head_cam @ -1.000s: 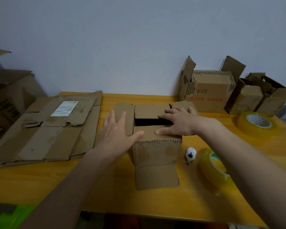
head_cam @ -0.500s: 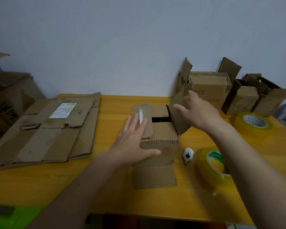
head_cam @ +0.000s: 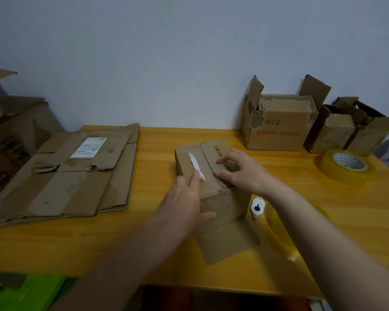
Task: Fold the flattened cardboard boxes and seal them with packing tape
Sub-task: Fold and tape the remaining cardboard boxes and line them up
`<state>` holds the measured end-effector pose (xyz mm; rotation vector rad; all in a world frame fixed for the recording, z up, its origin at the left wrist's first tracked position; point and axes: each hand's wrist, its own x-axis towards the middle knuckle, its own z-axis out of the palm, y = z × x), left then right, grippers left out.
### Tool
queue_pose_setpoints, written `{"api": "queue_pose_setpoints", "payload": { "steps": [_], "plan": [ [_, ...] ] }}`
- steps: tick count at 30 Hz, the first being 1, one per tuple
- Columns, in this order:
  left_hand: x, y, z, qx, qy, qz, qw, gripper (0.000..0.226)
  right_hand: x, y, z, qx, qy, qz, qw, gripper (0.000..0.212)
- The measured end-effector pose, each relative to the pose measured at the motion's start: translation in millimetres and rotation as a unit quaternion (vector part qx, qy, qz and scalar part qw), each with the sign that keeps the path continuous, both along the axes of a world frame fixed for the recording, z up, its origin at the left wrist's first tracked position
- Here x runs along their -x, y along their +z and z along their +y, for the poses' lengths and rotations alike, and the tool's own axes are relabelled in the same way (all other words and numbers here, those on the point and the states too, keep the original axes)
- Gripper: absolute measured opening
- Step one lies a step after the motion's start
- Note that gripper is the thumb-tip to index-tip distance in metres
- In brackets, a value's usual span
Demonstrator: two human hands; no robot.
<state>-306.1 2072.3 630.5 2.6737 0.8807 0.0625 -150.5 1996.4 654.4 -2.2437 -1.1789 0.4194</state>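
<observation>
Cardboard box (head_cam: 213,176) sits on the yellow surface (head_cam: 144,239) under both my hands, its top flaps folded down and one bottom flap lying flat toward me. My left hand (head_cam: 184,203) rests flat on the left flap, fingers straight and pressing, thumb against the near side. My right hand (head_cam: 240,171) presses the right flap with bent fingertips, gripping nothing. A white tape cutter (head_cam: 257,207) lies just right of the box, below my right wrist, with a blurred tape roll (head_cam: 279,230) under my right forearm. A second tape roll (head_cam: 346,166) lies well to the right. Flattened cardboard (head_cam: 61,176) is stacked left of my left hand. Beyond my right hand stand open boxes (head_cam: 281,124).
</observation>
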Motion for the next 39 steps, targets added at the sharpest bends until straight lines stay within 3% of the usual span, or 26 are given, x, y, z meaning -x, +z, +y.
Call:
{"api": "queue_pose_setpoints", "payload": {
  "steps": [3, 7, 11, 15, 18, 21, 24, 28, 32, 35, 39],
  "plan": [
    [13.9, -1.3, -23.4, -0.010, -0.082, -0.002, 0.997, 0.100, -18.7, 2.3, -2.6, -0.026, 0.033, 0.051, 0.998, 0.018],
    [29.1, 12.5, 3.6, -0.157, -0.171, -0.024, 0.972, 0.085, -30.4, 4.2, -5.3, -0.032, 0.131, 0.137, 0.981, 0.021],
    [22.6, 14.2, 45.1, -0.117, -0.163, 0.062, 0.978, 0.108, -23.4, 2.8, -3.4, -0.024, 0.165, 0.178, 0.970, 0.032],
    [15.5, 4.0, 33.8, -0.093, -0.084, 0.089, 0.988, 0.106, -23.2, -3.2, -4.7, -0.042, 0.037, 0.073, 0.996, 0.059],
    [6.7, 0.3, 7.6, -0.118, -0.002, 0.070, 0.991, 0.099, -24.7, -11.3, -11.6, -0.073, -0.055, 0.068, 0.994, 0.056],
    [-7.1, -0.1, -11.7, -0.110, 0.028, 0.083, 0.990, 0.097, -29.1, -16.8, -17.8, -0.048, -0.040, 0.099, 0.993, 0.048],
    [-16.5, 1.1, -18.9, -0.113, 0.026, 0.103, 0.988, 0.094, -34.6, -16.2, -23.1, -0.043, -0.042, 0.115, 0.992, 0.044],
    [-27.3, 1.5, -19.4, -0.191, -0.019, 0.091, 0.977, 0.105, -37.6, -16.7, -32.0, -0.069, -0.033, 0.137, 0.988, 0.044],
    [-41.0, 2.0, -19.6, -0.162, -0.077, 0.074, 0.981, 0.101, -47.1, -14.5, -56.0, -0.115, -0.086, 0.123, 0.982, 0.041],
    [-48.6, 2.6, -12.9, -0.170, -0.092, 0.062, 0.979, 0.096, -60.5, -17.3, -89.0, -0.060, -0.123, 0.041, 0.990, 0.035],
    [-56.7, 5.9, -10.9, -0.168, -0.096, 0.067, 0.979, 0.097, -69.2, -32.6, -134.7, 0.088, -0.167, -0.056, 0.980, 0.030]
  ]
}}
